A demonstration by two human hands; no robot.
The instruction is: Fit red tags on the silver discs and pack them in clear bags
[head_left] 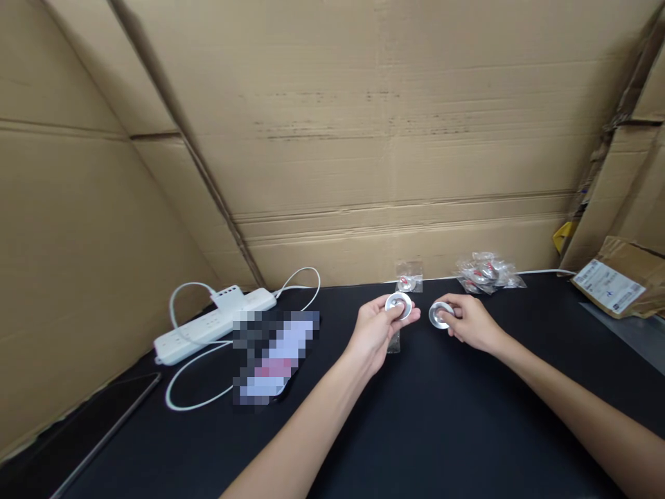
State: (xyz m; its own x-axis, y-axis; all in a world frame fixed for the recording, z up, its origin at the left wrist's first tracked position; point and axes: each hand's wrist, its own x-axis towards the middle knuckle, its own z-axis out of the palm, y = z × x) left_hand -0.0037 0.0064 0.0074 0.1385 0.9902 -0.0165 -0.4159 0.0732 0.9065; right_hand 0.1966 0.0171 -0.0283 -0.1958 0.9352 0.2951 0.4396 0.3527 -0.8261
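My left hand [375, 326] is closed on a round, shallow silver disc [398, 302], with the thumb pressed on its hollow face. A second silver disc [439, 315], much like the first, is pinched by its right side in my right hand [470, 320]. The two discs are held a little apart above the black table [415, 430]. Under my left hand a small clear bag [394, 342] shows in part. Just beyond lies another clear bag [409, 278] containing a round silver piece with something red.
Several bagged silver pieces [487, 273] lie in a pile by the cardboard wall [389, 152]. To the left are a white power strip [208, 329] with cables, a blurred-out phone [278, 357] and a dark flat device [98, 430]. A labelled cardboard box [618, 277] stands at right.
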